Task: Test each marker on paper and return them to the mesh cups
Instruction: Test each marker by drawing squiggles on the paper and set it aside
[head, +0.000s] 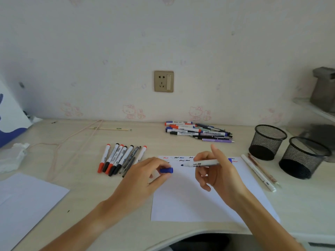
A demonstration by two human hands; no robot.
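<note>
Holding an uncapped blue marker (206,163) in a pinching grip, the right hand (219,171) hovers over the paper (190,200) on the table (101,192). The left hand (143,178) pinches its blue cap (166,170). Two mesh cups (268,142) stand right.

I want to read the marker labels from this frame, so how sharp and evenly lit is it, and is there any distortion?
Head view: light is soft and even, with no harsh glare on the paper; the marker in the right hand shows print too soft to read; the mesh cups near the right edge look blurred, and the wide lens bows the desk edge.
</note>
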